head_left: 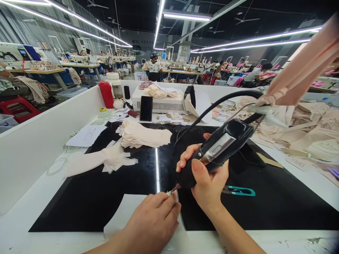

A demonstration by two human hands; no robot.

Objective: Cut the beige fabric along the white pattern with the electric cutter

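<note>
My right hand [210,183] is wrapped round a black corded handheld tool [215,146] with a silver lever on its side. The tool is tilted, and its thin metal tip points down at my left fingertips. My left hand [156,218] is closed, its fingers together on a small white piece [169,193] right beside that tip. Beneath this hand lies a white sheet [123,213], partly hidden by it. Just right of my right hand, teal-handled thread snips [241,191] rest on the black mat [100,197].
Stacked cream fabric pieces [144,134] and a second cream bundle [97,160] lie on the mat. Behind them stand a phone [146,108] and a white box [164,100]. The tool's cable [212,107] arches overhead, near hanging pink fabric [304,70]. Garments [312,130] heap at right.
</note>
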